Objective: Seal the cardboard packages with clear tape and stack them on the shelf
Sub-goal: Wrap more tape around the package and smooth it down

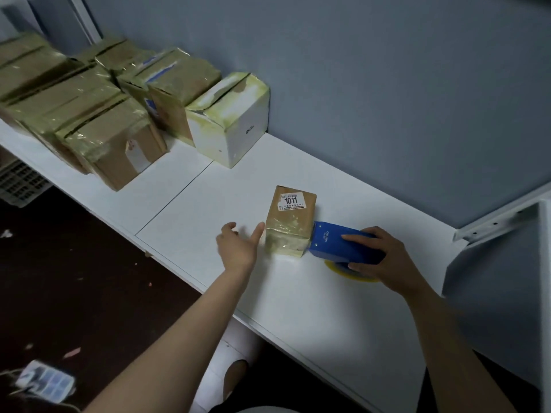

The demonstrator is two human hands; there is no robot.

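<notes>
box marked 1011 [290, 222], one; dispenser [329, 242], one, grasped by right hand [384, 260]; left hand [238, 248] released

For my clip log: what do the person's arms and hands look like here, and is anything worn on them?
Nothing is worn that shows. The left hand and the right hand have no gloves, rings, watch or wristband. Both arms are uncovered down to the frame's bottom edge, with no sleeve in view. No markings or tattoos are visible on either.

The white shelf [298, 308] carries a small taped package [290, 225], a blue tape dispenser [334, 242] touching its end, and a white box [238, 126] and taped brown boxes [113, 141] behind.
</notes>
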